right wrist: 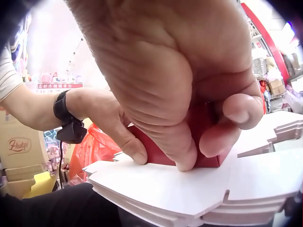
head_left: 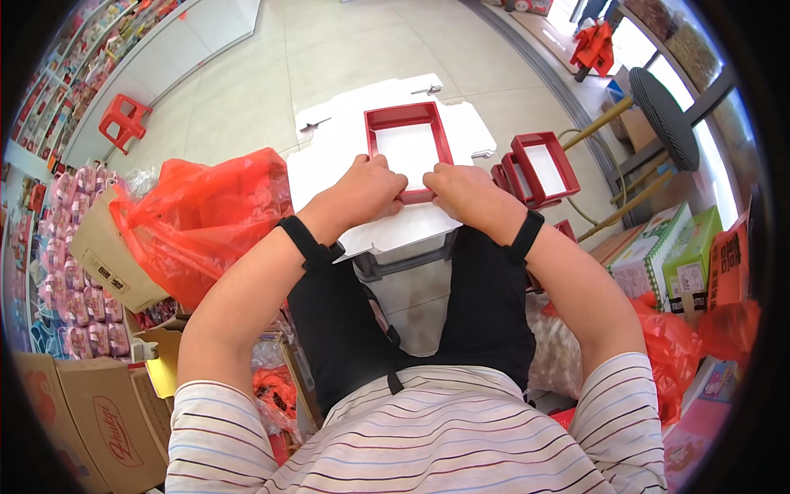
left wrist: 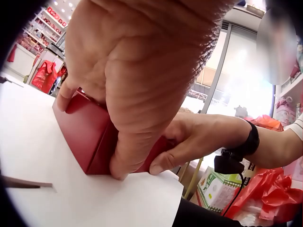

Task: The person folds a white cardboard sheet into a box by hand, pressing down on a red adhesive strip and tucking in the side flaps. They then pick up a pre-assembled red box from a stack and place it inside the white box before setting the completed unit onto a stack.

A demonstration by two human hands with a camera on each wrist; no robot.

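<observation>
A red open-topped cardboard box [head_left: 403, 115] with a white inside bottom lies on a stack of white die-cut card sheets [head_left: 329, 156]. My left hand [head_left: 366, 191] grips its near left corner. The left wrist view shows that thumb against the box's near wall and a fingertip on the left wall. At the near right corner, my right hand [head_left: 473, 198] pinches the wall, its thumb on the near side and its fingers bent around the right side, as the right wrist view shows. Both thumbs press near the bottom edge, close over the top white sheet [right wrist: 156, 184].
More red boxes [head_left: 545, 169] stand to the right. On the left are a red plastic bag [head_left: 222, 222] and brown cartons [head_left: 107, 412]. A round stool [head_left: 665, 119] and green-and-white cartons [head_left: 654, 243] are at the right. Farther off stands a red stool [head_left: 125, 122].
</observation>
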